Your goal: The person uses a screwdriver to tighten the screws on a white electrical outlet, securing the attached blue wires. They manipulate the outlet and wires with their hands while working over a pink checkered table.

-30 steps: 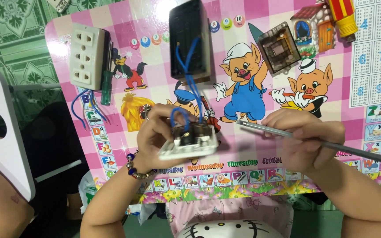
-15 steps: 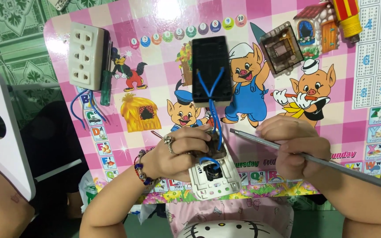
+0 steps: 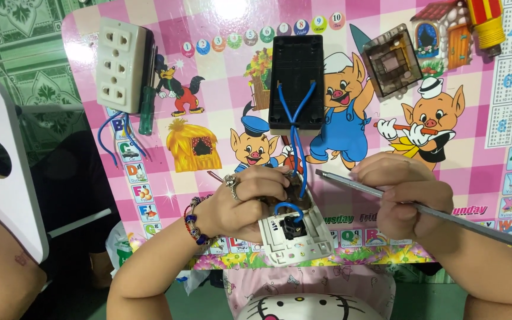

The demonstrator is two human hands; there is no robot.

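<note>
At the near edge of the pink cartoon table (image 3: 208,71), the left hand (image 3: 241,201) grips a white switch plate (image 3: 294,234) — now turned back-side up and drawn closer than a second ago, exposing its wired rear. The right hand (image 3: 410,198) clenches a long metal screwdriver (image 3: 457,216). Blue wires (image 3: 296,127) run to a black box (image 3: 296,83). Beyond — a white socket strip (image 3: 120,62) and green patterned floor (image 3: 25,41).
</note>
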